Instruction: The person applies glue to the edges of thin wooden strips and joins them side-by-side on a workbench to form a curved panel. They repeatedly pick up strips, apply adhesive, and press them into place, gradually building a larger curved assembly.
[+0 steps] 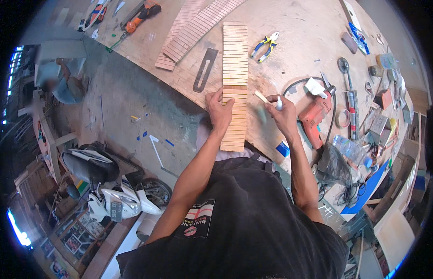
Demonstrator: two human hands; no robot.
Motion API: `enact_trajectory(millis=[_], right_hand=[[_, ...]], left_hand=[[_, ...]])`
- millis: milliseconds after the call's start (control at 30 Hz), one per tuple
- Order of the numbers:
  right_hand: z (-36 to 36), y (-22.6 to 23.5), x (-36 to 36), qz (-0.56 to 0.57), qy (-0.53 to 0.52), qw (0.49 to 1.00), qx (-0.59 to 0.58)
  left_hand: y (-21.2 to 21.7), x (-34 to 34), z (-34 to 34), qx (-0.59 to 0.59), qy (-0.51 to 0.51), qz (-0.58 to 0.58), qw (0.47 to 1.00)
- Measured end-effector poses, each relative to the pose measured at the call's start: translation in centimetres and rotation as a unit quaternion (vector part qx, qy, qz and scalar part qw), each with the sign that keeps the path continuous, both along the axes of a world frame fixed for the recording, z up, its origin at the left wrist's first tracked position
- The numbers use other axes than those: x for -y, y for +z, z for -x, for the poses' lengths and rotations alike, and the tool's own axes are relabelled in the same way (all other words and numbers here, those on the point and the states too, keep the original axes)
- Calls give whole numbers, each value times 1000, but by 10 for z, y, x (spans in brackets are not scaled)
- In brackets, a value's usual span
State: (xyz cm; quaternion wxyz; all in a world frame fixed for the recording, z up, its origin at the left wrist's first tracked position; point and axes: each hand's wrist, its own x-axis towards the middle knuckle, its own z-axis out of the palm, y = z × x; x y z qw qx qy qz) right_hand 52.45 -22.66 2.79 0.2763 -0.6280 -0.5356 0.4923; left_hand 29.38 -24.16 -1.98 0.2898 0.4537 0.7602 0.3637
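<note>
A long wooden board (235, 56) with many crosswise grooves lies upright in front of me, its near end reaching past the table edge. Partway along it runs a darker brown band. My left hand (219, 113) grips the board's left edge just below that band, thumb on top. To the right of the board, my right hand (285, 116) is closed, with a short pale wood strip (261, 96) at its fingertips and a small white bottle (279, 103) between its fingers. A flat dark metal piece with a slot (205, 69) lies left of the board; pliers (265, 46) lie right.
More grooved boards (202, 28) lie at the far left. An orange power tool (141, 17) is beyond them. On the right are a red drill (315, 118), its cable, a plastic bottle (349, 148) and a tape roll (343, 117). A motorbike (118, 195) stands left; another person (67, 86) sits farther off.
</note>
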Motion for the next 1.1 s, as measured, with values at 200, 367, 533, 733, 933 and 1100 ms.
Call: enact_trajectory(millis=[200,367,533,733,933,1100], right_hand=[[15,-11,-31,-104,93,986,96],[39,-14,-41,-111,142,983,44],[58,-10,-27,-62,190,980,16],[64,1,-23,-1,203,979,-18],[41,-4,-40,43,224,973,-33],[55,23,-67,-72,294,944,134]], left_hand=[[-7,9,5,-10,35,-40,999],[24,11,6,286,70,10,956],[25,20,6,426,45,-3,904],[4,29,29,464,-4,14,886],[0,38,75,468,34,-57,881],[9,48,114,464,67,-65,881]])
